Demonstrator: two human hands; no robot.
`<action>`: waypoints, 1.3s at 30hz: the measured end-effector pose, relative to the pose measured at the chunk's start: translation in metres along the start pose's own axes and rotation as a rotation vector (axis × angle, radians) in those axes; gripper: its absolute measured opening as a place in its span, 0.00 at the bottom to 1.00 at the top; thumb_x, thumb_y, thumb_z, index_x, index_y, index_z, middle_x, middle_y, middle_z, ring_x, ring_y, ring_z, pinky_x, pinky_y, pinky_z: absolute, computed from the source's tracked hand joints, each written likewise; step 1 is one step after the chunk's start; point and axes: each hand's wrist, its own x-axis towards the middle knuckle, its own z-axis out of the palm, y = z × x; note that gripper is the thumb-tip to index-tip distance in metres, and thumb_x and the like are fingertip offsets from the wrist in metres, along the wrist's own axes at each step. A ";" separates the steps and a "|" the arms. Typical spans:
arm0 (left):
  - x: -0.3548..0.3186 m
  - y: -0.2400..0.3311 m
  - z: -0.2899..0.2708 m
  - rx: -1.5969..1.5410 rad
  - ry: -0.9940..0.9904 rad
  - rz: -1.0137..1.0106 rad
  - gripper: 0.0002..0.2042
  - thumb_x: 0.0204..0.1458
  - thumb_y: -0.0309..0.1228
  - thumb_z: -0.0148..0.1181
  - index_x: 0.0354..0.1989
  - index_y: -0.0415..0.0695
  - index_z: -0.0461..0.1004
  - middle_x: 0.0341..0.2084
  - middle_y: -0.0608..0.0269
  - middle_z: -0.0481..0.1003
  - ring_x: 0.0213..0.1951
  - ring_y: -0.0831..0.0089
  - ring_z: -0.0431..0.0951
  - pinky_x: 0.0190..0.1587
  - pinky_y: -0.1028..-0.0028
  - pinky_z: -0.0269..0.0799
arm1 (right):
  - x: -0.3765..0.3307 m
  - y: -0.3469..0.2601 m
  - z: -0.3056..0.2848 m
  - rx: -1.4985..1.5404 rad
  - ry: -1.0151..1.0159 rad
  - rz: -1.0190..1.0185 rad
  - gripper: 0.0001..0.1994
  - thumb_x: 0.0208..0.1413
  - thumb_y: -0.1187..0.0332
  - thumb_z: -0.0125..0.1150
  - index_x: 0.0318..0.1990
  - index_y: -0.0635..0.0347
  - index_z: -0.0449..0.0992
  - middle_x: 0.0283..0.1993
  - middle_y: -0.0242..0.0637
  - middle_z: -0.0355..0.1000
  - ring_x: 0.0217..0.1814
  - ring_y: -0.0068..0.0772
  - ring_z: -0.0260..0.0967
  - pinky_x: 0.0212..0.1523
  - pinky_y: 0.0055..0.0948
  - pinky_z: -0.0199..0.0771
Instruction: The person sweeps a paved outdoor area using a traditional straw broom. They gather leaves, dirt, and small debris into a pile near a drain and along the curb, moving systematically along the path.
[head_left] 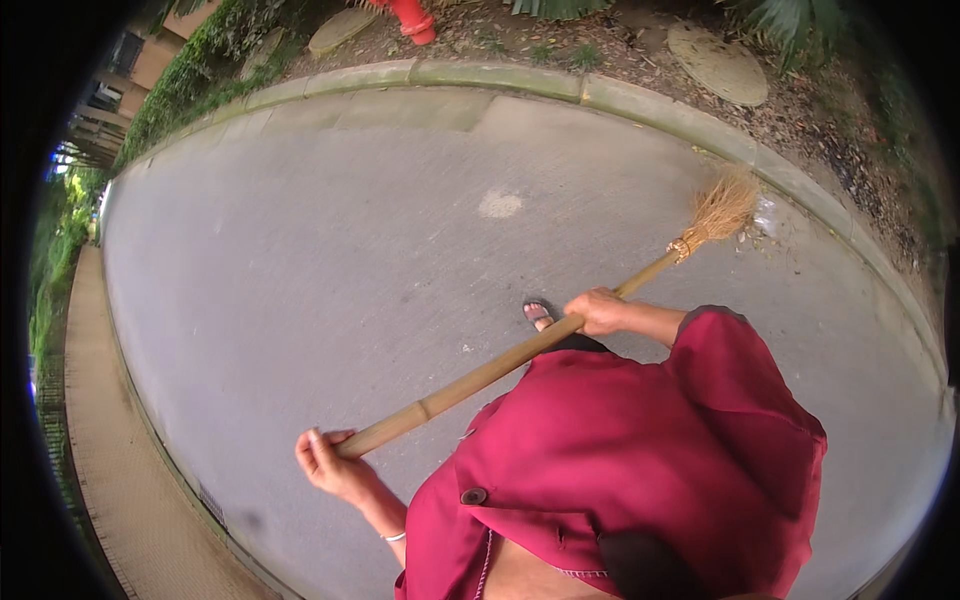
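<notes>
— What are the hands doing here?

— Both are gripping a long bamboo-handled broom with a straw-coloured bristle head (560,330). The left hand (325,462) is wrapping its fingers around the thick lower end of the pole, near the person's waist. The right hand (598,311) is clenching the pole farther up, past its middle, closer to the bristles.

— And where is the broom lying?

— It is running diagonally across the person's body, from lower left up to the right. The bristle head is reaching the far side of the grey paved road (330,230), just beside the pale concrete kerb (520,80), where a few dry leaves are lying.

— What is the person wearing?

— A loose dark red jacket with a round dark button (640,450) is filling the lower part of the view. A thin bracelet is showing on the left wrist, and one sandalled foot (538,312) is peeking out just behind the pole.

— Anything beyond the kerb?

— A red hydrant (412,18) is standing in bare, leaf-strewn soil, with two round flat covers near it. A green hedge is following the kerb on the left.
</notes>
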 end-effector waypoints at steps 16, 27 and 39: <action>-0.178 0.144 0.130 0.062 0.279 0.481 0.05 0.49 0.25 0.48 0.25 0.37 0.65 0.11 0.64 0.61 0.16 0.77 0.61 0.20 0.79 0.58 | -0.008 0.079 -0.069 0.087 0.209 -0.436 0.04 0.32 0.73 0.53 0.19 0.53 0.65 0.19 0.35 0.66 0.29 0.41 0.67 0.34 0.39 0.61; -0.262 0.054 0.230 0.063 -0.124 -0.001 0.04 0.49 0.27 0.47 0.30 0.40 0.64 0.10 0.63 0.65 0.15 0.76 0.65 0.23 0.78 0.63 | -0.235 0.251 -0.107 0.023 0.129 0.080 0.04 0.32 0.73 0.53 0.21 0.54 0.68 0.21 0.39 0.68 0.28 0.44 0.67 0.30 0.41 0.64; -0.341 0.236 0.060 0.459 0.365 0.725 0.12 0.45 0.33 0.53 0.18 0.39 0.62 0.10 0.65 0.58 0.15 0.76 0.59 0.20 0.77 0.57 | -0.269 0.057 -0.061 0.258 0.190 -0.502 0.05 0.32 0.75 0.50 0.21 0.56 0.62 0.19 0.36 0.64 0.29 0.40 0.65 0.33 0.38 0.59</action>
